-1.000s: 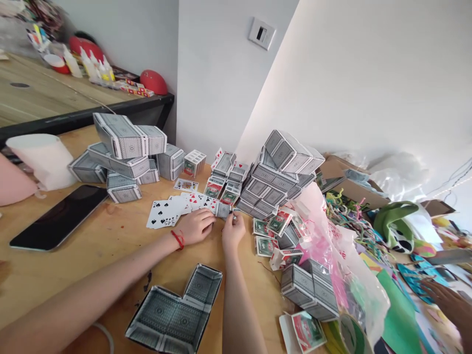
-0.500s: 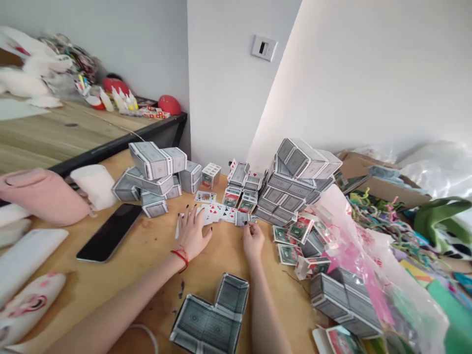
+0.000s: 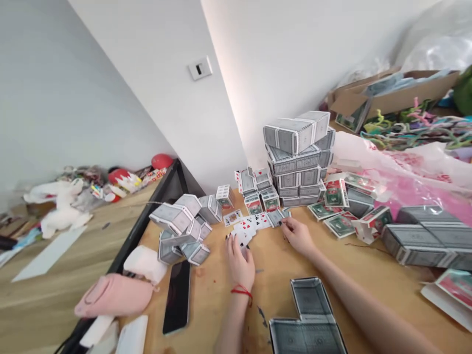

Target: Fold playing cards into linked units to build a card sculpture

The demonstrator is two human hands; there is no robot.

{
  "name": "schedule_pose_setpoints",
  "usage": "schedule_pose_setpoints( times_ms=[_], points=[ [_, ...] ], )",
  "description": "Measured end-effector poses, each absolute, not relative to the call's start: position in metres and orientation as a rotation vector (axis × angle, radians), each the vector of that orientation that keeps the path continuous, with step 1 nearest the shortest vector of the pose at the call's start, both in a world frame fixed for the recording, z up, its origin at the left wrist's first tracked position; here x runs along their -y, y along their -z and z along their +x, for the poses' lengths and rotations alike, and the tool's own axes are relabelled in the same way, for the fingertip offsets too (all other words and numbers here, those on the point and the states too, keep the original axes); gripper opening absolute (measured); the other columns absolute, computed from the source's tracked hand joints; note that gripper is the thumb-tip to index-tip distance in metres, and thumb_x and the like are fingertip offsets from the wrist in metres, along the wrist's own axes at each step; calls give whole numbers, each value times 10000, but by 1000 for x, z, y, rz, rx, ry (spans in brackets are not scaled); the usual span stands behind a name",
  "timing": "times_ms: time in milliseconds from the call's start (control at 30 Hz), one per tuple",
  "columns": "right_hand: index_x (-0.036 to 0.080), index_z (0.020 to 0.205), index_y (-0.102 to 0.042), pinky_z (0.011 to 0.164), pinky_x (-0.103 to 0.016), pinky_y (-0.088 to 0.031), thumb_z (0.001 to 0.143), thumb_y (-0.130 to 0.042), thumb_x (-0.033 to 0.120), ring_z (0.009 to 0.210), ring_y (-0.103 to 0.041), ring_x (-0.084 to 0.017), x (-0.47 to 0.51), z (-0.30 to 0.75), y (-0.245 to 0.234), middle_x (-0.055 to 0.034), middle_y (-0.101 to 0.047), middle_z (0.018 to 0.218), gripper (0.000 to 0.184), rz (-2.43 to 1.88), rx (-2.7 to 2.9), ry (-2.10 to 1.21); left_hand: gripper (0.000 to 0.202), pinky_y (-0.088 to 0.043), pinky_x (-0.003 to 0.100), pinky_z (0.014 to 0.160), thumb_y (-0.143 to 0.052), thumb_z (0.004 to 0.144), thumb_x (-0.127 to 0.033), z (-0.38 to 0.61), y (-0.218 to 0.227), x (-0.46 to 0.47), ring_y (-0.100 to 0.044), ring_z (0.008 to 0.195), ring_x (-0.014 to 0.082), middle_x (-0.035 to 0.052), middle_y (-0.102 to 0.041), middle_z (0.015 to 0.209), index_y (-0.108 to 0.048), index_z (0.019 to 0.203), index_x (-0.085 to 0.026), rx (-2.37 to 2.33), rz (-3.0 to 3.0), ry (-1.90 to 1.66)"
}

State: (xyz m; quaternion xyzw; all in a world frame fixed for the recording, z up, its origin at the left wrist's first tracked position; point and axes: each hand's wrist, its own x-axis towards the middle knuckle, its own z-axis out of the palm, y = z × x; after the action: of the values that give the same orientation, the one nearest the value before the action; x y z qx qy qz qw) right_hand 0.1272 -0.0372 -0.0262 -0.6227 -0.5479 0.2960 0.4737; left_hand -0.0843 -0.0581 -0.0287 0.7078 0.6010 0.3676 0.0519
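Observation:
A fan of face-up playing cards (image 3: pixel 254 224) lies on the wooden table (image 3: pixel 291 268). My left hand (image 3: pixel 239 259) rests flat on the near end of the fan, fingers spread, a red string at its wrist. My right hand (image 3: pixel 297 234) is at the fan's right end, fingers pinched on a face-down card (image 3: pixel 277 217). Behind the fan rises a tall pile of grey card boxes (image 3: pixel 297 158), with small opened decks (image 3: pixel 258 192) beside it.
A second pile of grey boxes (image 3: pixel 184 227) sits left, with a black phone (image 3: pixel 177 295) and pink and white pouches (image 3: pixel 115 293) near it. A flattened grey box (image 3: pixel 309 319) lies by my forearms. Red-green card packs (image 3: pixel 341 209), pink plastic (image 3: pixel 401 169) and craft clutter fill the right.
The view has swung and tilted left. My left hand opened from a loose fist and lies flat on the cards. My right hand keeps its pinch at the fan's end.

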Motion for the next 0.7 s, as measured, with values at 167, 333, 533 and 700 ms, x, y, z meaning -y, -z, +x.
schedule_pose_setpoints(
  times_ms=[167, 333, 533, 700],
  points=[
    [177, 788, -612, 514, -246, -366, 749, -401, 293, 485, -513, -158, 34, 124, 24, 0, -560, 514, 244, -1592, 1400, -638, 503, -299, 582, 977, -452, 780, -182, -95, 35, 53, -285, 1265, 325, 188, -373, 1292, -303, 1261, -175, -1879, 2199, -1124],
    [194, 775, -618, 522, -242, -340, 737, -415, 248, 498, -515, -155, 31, 120, 23, -3, -586, 548, 213, -1663, 1452, -554, 493, -340, 580, 946, -451, 780, -180, -108, 41, 45, -332, 1238, 329, 187, -400, 1270, -307, 1251, -191, -1850, 2176, -1089],
    [197, 772, -611, 509, -229, -318, 720, -430, 210, 495, -518, -145, 33, 118, 20, 4, -585, 540, 189, -1687, 1438, -545, 454, -327, 568, 966, -437, 792, -210, -112, 34, 39, -321, 1247, 332, 206, -359, 1298, -334, 1231, -159, -1828, 2180, -944],
    [203, 747, -613, 522, -224, -317, 705, -457, 209, 518, -530, -146, 30, 118, 20, 4, -593, 550, 161, -1710, 1478, -506, 383, -368, 559, 938, -440, 784, -186, -106, 27, 34, -370, 1210, 341, 203, -366, 1280, -423, 1165, -149, -1816, 2233, -907]
  ],
)
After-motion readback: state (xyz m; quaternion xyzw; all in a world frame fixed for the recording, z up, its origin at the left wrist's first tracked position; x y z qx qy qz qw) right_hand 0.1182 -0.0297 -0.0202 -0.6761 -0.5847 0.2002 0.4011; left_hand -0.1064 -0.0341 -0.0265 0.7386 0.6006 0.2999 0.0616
